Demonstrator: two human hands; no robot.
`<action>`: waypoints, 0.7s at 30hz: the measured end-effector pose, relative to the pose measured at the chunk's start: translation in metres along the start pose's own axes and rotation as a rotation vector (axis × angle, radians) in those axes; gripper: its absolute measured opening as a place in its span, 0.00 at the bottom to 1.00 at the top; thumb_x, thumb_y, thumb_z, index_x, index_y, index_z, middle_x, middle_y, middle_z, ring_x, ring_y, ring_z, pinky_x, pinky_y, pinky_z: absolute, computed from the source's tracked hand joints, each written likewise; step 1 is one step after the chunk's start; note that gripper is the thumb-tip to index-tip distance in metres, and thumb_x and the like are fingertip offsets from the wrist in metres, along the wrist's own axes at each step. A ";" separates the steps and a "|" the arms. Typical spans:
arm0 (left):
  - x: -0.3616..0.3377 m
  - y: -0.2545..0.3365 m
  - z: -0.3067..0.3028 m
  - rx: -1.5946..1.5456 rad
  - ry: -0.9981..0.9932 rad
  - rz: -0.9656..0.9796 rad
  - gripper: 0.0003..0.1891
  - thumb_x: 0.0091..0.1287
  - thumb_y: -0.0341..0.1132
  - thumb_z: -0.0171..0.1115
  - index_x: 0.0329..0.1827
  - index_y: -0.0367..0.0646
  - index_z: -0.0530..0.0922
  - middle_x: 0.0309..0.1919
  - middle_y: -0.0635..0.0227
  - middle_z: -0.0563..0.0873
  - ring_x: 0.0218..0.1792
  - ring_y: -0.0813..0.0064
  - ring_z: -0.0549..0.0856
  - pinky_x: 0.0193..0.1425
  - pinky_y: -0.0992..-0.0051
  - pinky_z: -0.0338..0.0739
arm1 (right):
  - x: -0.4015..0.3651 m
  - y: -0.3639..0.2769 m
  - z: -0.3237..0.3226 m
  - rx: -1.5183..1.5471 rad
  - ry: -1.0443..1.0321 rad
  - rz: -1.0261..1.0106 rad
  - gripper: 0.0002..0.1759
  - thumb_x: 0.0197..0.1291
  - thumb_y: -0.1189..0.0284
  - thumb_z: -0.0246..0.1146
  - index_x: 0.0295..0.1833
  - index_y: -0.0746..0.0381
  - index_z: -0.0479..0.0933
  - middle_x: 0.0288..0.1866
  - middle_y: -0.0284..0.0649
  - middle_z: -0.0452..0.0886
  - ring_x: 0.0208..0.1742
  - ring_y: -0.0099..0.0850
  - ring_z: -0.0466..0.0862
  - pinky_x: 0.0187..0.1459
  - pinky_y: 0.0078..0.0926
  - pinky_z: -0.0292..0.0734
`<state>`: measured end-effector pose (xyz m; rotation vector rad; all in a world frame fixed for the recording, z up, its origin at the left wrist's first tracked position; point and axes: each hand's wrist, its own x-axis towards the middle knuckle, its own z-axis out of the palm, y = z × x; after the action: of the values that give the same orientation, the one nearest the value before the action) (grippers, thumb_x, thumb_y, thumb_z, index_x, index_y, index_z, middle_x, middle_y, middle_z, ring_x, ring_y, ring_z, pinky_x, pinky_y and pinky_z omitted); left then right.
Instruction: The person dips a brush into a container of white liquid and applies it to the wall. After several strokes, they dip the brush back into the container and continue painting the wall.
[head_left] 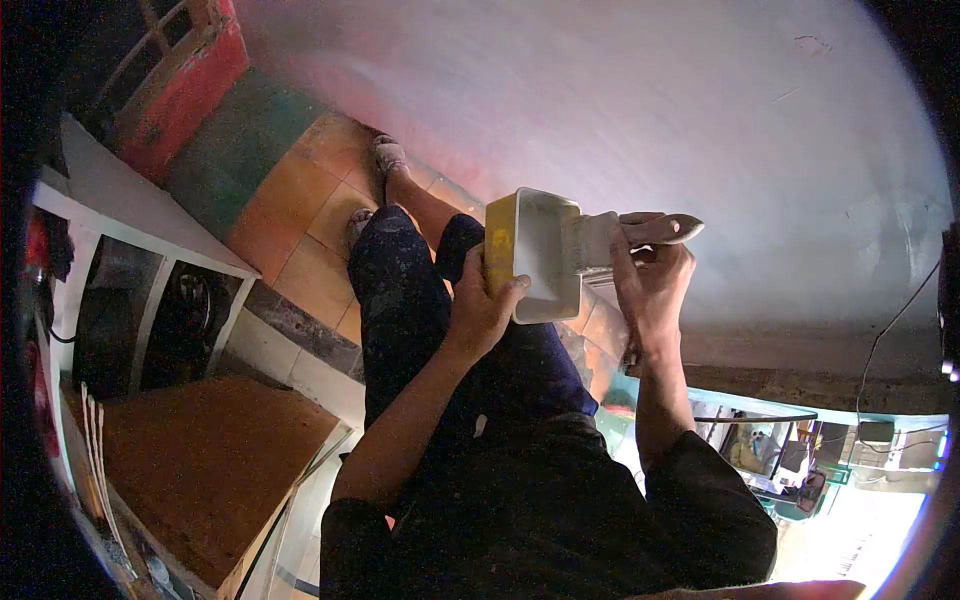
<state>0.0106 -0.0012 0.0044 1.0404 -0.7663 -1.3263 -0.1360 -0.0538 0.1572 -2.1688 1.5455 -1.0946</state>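
My left hand (478,318) grips a small yellow rectangular tub (500,225), fingers under its side and thumb over the near rim. The tub's inside is whitish, and its opening is turned toward my right hand (655,290). That hand is closed around a wide paintbrush (672,230) with a pale, stained handle. The bristles point left and overlap the tub's right rim in this view. Both hands are in front of my body, close beside a pale wall (720,130).
Orange and green floor tiles (290,205) run along the wall, with my feet (388,153) on them. At left stands a white cabinet (150,330) beside a brown board (210,470). A cable (880,345) hangs at right, near a cluttered glass case (755,445).
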 end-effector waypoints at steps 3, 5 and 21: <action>0.002 -0.006 -0.002 0.032 0.000 0.036 0.31 0.62 0.39 0.63 0.64 0.33 0.62 0.49 0.55 0.78 0.50 0.66 0.81 0.57 0.67 0.75 | -0.001 0.001 -0.008 -0.022 0.039 0.016 0.11 0.57 0.76 0.68 0.42 0.72 0.80 0.33 0.43 0.86 0.32 0.23 0.84 0.34 0.22 0.81; 0.001 -0.004 -0.005 0.035 0.006 0.008 0.30 0.62 0.38 0.63 0.64 0.33 0.63 0.48 0.56 0.78 0.50 0.67 0.80 0.58 0.68 0.74 | -0.001 0.001 -0.012 0.070 0.094 0.109 0.10 0.58 0.76 0.68 0.43 0.71 0.80 0.34 0.42 0.86 0.34 0.23 0.83 0.37 0.21 0.79; 0.002 0.007 -0.006 -0.013 0.019 0.071 0.24 0.65 0.34 0.59 0.62 0.34 0.64 0.49 0.59 0.77 0.50 0.71 0.78 0.57 0.70 0.74 | -0.023 0.010 -0.018 0.357 -0.015 0.272 0.09 0.57 0.82 0.68 0.43 0.72 0.80 0.38 0.43 0.86 0.36 0.24 0.84 0.38 0.22 0.80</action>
<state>0.0188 -0.0029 0.0081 1.0046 -0.7727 -1.2577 -0.1598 -0.0332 0.1537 -1.6762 1.4538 -1.1555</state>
